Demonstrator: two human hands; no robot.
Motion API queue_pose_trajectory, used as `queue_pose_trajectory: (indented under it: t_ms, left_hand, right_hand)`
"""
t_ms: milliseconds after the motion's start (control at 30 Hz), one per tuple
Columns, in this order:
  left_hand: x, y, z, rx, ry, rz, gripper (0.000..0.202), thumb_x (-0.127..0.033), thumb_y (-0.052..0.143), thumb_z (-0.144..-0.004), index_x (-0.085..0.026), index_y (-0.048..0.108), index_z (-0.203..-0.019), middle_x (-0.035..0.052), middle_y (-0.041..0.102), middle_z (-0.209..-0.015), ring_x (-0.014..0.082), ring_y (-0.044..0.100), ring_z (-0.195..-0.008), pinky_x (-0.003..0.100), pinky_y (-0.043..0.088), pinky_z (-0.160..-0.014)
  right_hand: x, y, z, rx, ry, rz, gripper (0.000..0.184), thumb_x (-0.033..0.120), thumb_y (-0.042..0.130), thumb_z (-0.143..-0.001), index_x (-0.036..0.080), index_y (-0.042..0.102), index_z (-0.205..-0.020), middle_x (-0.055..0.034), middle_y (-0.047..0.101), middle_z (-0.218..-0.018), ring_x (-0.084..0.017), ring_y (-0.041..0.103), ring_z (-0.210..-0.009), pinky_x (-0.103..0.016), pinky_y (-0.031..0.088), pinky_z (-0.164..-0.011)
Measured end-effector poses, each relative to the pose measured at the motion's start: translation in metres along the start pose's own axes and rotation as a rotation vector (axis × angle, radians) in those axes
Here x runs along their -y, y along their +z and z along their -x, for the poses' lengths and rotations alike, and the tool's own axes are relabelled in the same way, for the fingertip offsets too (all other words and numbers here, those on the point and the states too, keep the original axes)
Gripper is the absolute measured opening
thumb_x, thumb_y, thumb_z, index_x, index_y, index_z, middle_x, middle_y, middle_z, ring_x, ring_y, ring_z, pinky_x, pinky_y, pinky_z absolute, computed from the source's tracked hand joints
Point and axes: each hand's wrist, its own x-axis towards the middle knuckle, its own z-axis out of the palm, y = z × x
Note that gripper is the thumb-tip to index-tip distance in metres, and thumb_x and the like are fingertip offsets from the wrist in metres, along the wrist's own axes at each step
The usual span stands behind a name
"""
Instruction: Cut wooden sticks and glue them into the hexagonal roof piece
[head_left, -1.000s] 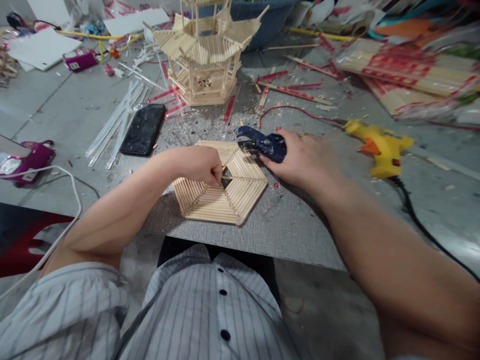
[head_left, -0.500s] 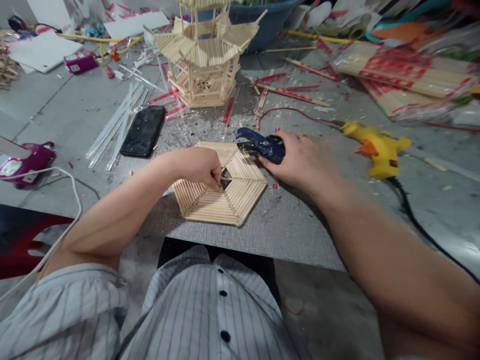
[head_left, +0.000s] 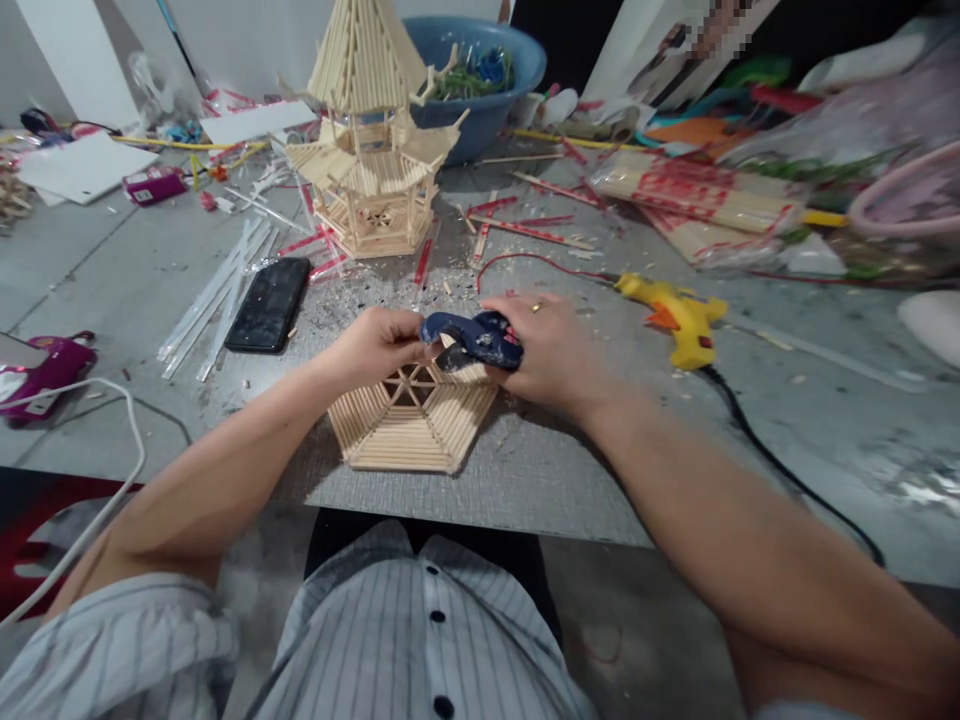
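My right hand (head_left: 551, 345) is wrapped around dark blue hand cutters (head_left: 480, 338), whose curved jaws point left. The thumb and fingers of my left hand (head_left: 382, 345) are pinched together right at the jaws. A pale bit of thin wooden stick (head_left: 448, 341) shows there, mostly hidden by fingers and tool. Below both hands, a flat hexagonal panel of wooden sticks (head_left: 397, 440) lies near the table's front edge. Spokes cross its open centre, and the hands and cutters cover part of its far side.
A stick-built pagoda (head_left: 375, 170) stands behind, before a blue basin (head_left: 487, 100). To the left lie a black phone (head_left: 268, 305) and clear glue sticks (head_left: 214, 295). A yellow glue gun (head_left: 679, 320) with a black cord rests right, near packaged sticks (head_left: 690, 195).
My left hand has lifted from the panel's centre to the cutter jaws, uncovering the spokes. The cutters have come closer to the left hand. The view has tilted up.
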Motion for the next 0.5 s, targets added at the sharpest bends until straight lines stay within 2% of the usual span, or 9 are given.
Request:
queue_pose_trajectory:
  t_ms: [167,367,500]
  left_hand:
    - [0.000,0.001,0.001,0.002,-0.008,0.114,0.018,-0.026,0.059,-0.077,-0.014,0.060,-0.065,-0.0051,0.045,-0.054,0.0042,0.039,-0.051,0.017,0.031,-0.048]
    - [-0.001,0.008,0.000,0.007,-0.088,0.327,0.031,-0.042,0.068,-0.073,-0.015,0.057,-0.062,-0.0076,0.039,-0.044,0.0027,0.030,-0.040,0.018,0.021,-0.038]
    - [-0.003,0.011,0.000,-0.009,-0.105,0.373,0.034,-0.044,0.069,-0.072,-0.015,0.055,-0.060,-0.0077,0.039,-0.042,0.0025,0.030,-0.037,0.018,0.020,-0.036]
  right_hand:
    - [-0.001,0.003,0.001,-0.040,-0.038,-0.005,0.052,0.034,0.055,-0.070,0.009,0.056,-0.117,-0.0178,0.067,-0.105,-0.032,0.061,-0.099,-0.044,0.042,-0.091]
    - [0.002,0.002,0.000,-0.036,0.006,-0.016,0.050,0.035,0.053,-0.072,0.012,0.055,-0.116,-0.0169,0.067,-0.104,-0.031,0.061,-0.096,-0.043,0.043,-0.088]
    - [0.002,0.002,0.001,-0.034,0.018,-0.033,0.049,0.035,0.054,-0.073,0.014,0.055,-0.116,-0.0166,0.066,-0.104,-0.031,0.060,-0.095,-0.044,0.043,-0.087]
